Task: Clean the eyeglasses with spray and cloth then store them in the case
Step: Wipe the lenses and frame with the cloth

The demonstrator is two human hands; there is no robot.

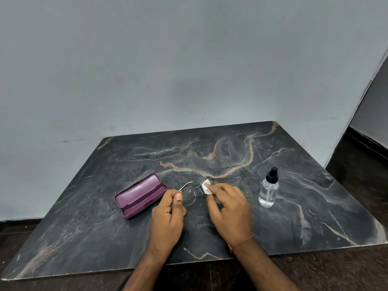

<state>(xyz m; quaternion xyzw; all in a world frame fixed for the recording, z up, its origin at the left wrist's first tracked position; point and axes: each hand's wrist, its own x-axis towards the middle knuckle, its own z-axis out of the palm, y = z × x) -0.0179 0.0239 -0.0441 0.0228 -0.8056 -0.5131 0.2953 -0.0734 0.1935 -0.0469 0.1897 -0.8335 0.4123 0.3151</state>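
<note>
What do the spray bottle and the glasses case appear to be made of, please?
Spray bottle: clear plastic or glass, see-through body holding clear liquid, black matte cap. Glasses case: hard shell in purple, probably leatherette, with a soft sheen; it lies open.

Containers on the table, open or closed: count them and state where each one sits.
2. The purple case lies open left of the hands; the clear spray bottle stands capped at the right. Nothing seems hidden.

Plain indoor room, kind unclear. Your hands work over a dark marble-patterned tabletop (210, 156); beyond them a bare grey wall (168, 59), dark floor (357, 175) to their right.
</note>
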